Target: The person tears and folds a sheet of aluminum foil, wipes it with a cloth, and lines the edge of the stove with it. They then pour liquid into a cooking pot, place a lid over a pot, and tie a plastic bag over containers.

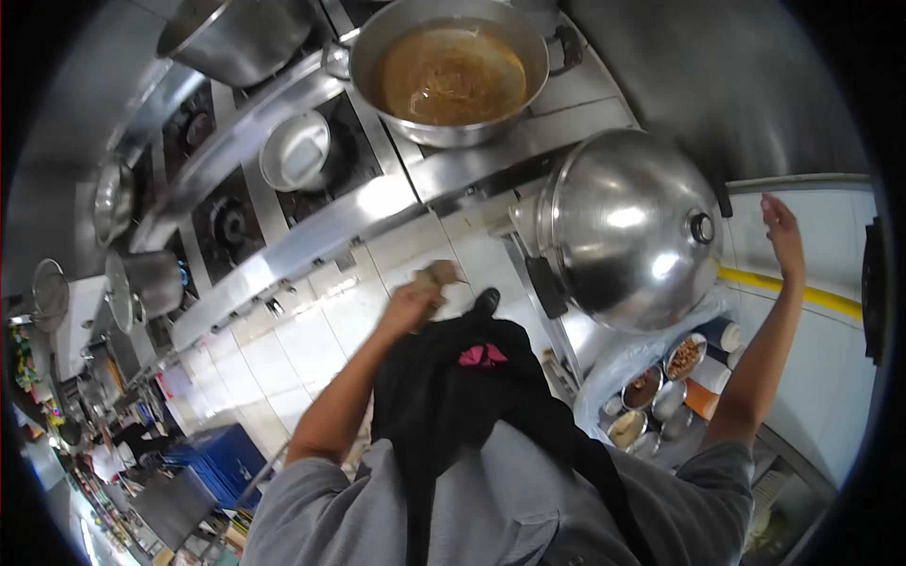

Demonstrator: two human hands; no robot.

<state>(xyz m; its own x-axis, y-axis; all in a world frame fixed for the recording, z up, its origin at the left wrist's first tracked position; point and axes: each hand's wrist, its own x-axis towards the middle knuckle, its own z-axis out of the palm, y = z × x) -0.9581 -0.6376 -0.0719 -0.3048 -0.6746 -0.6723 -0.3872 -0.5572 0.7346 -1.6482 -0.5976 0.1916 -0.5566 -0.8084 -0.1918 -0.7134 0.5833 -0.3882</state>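
gripping a small brownish object (pixel 440 274), what looks like a folded cloth, your left hand (pixel 409 309) is closed around it just beyond your black apron (pixel 462 396), over the pale tiled floor (pixel 354 316). your right hand (pixel 782 231) is raised and looks open, fingers extended, beside the big domed steel lid (pixel 628 231) and apart from it. by your right forearm (pixel 776 330), small bowls (pixel 669 401) sit near the lid's lower edge; ahead of you a wide pan (pixel 453 135) holds brown liquid (pixel 453 75), with a smaller pot (pixel 274 156) on the stove (pixel 363 222) to its left
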